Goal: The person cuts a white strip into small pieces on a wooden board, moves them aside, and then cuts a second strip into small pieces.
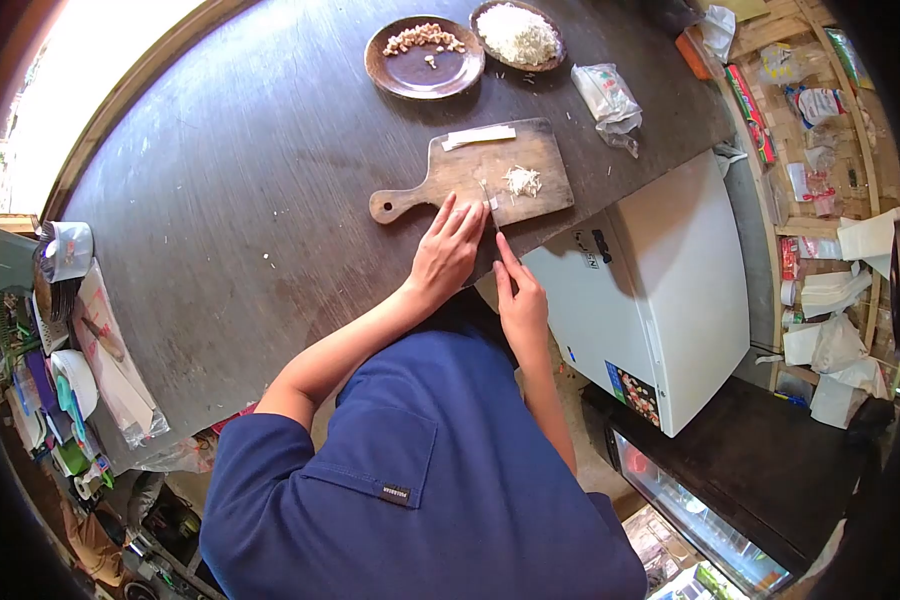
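Observation:
A wooden cutting board point(450, 170) with a handle lies near the table edge. My left hand point(448, 248) rests on its near edge, fingers together, pressing on a small white food piece point(491, 203). My right hand point(522, 295) is closed around a knife point(494, 214), whose thin blade stands beside the left fingertips. To the right of the blade is a little pile of thin white strips point(522, 181). A longer white stick point(478, 136) lies along the board's far edge. The knife's handle is mostly hidden in my hand.
Beyond the board are a brown plate point(410, 84) with light-brown chopped pieces, a bowl point(562, 54) of white shreds point(518, 35) and a plastic packet point(606, 97). A white chest freezer point(680, 270) stands right of the table point(220, 250). Another knife point(103, 338) lies far left.

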`<state>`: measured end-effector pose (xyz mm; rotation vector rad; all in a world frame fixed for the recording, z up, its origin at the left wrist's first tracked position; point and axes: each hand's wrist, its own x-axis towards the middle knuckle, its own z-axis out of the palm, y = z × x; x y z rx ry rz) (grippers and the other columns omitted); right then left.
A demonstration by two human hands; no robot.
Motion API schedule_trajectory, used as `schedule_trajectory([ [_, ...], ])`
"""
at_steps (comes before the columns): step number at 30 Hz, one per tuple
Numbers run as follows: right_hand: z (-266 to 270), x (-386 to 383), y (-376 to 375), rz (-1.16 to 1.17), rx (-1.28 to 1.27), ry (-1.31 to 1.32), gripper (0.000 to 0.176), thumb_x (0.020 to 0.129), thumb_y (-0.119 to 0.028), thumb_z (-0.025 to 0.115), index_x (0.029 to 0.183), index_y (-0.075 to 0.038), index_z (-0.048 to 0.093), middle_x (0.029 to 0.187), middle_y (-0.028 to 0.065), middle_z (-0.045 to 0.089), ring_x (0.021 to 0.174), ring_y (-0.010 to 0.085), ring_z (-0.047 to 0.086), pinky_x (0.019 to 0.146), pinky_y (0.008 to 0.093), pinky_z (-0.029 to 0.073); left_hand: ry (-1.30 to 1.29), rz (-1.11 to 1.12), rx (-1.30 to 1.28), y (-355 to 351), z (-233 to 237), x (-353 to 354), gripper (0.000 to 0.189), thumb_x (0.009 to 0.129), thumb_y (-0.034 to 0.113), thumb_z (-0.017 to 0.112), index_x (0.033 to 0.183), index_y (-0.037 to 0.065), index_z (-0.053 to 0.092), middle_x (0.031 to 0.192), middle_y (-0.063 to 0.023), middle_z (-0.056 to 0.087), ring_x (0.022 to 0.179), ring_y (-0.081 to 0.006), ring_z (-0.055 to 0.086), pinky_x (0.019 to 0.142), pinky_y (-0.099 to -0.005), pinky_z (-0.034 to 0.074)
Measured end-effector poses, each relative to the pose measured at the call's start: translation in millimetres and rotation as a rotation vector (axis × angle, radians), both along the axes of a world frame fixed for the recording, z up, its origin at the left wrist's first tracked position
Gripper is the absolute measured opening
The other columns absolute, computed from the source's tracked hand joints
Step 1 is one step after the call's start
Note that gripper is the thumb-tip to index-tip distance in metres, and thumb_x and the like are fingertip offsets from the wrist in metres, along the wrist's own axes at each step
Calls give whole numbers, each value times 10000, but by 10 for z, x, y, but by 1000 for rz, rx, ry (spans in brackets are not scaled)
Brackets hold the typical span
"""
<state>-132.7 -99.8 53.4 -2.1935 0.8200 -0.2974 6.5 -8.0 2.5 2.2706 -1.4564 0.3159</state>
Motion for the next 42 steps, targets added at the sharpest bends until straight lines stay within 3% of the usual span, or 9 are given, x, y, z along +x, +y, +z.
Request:
schedule_trajectory([
  [11, 114, -34, 45, -43, 4, 124, 436, 1092, -303, 608, 1521, -383, 594, 900, 167, 669, 862, 392, 696, 779, 477, 552, -25, -29, -3, -28, 0, 4, 588, 891, 124, 571, 1431, -111, 570, 1375, -199, 631, 1310, -309, 597, 1308, -479, 316],
  [17, 15, 80, -73, -9, 81, -15, 439, 1087, -317, 615, 1517, -398, 592, 921, 161, 685, 888, 398, 702, 788, 489, 559, -7, -16, -6, -35, 40, 1, 569, 891, 120, 572, 1412, -108, 581, 1393, -206, 627, 1313, -314, 600, 1302, -486, 326],
  [26, 30, 8, -47, -14, 67, 71, 435, 1086, -300, 614, 1512, -386, 601, 939, 184, 693, 902, 412, 699, 802, 489, 557, 45, -19, -39, -40, 59, 0, 542, 895, 107, 576, 1387, -122, 588, 1346, -210, 631, 1302, -325, 600, 1291, -490, 347],
  [29, -1, 73, -43, 1, 74, -83, 440, 1081, -291, 622, 1512, -380, 602, 922, 187, 683, 901, 416, 696, 801, 486, 558, 47, -14, -15, -44, 63, -4, 546, 893, 101, 580, 1391, -124, 584, 1336, -214, 632, 1301, -326, 600, 1289, -490, 352],
  [31, 65, 3, 4, 7, 31, -12, 446, 1074, -192, 638, 1515, -257, 619, 922, 232, 685, 849, 391, 686, 807, 441, 541, -4, -6, -46, -58, 15, 0, 553, 890, 98, 585, 1396, -125, 579, 1329, -214, 632, 1300, -328, 600, 1288, -491, 353],
  [35, 80, -69, 30, -15, 55, 47, 449, 1072, -192, 640, 1516, -256, 617, 927, 238, 680, 848, 406, 678, 808, 450, 540, -26, 0, -27, -63, -7, -10, 554, 885, 101, 586, 1396, -113, 587, 1320, -205, 639, 1291, -328, 609, 1264, -478, 389],
  [38, 18, 26, -5, -2, 31, 13, 453, 1072, -192, 640, 1519, -265, 613, 929, 239, 677, 847, 412, 673, 802, 454, 540, -27, 6, -28, -46, -5, -19, 553, 884, 108, 589, 1394, -104, 592, 1314, -195, 645, 1283, -317, 619, 1227, -442, 434],
  [40, -32, 73, -31, -1, 1, -7, 443, 1083, -314, 616, 1519, -393, 592, 919, 160, 686, 875, 389, 708, 765, 501, 560, 10, 18, -25, -50, 30, -19, 544, 888, 114, 594, 1391, -92, 600, 1325, -189, 650, 1282, -307, 630, 1195, -410, 464],
  [42, 15, 17, -12, -1, 3, 32, 441, 1085, -318, 613, 1518, -399, 591, 925, 157, 687, 876, 387, 709, 764, 499, 561, -22, 18, -30, -41, 3, -12, 539, 892, 117, 595, 1391, -86, 601, 1333, -188, 652, 1286, -304, 632, 1192, -406, 467],
])
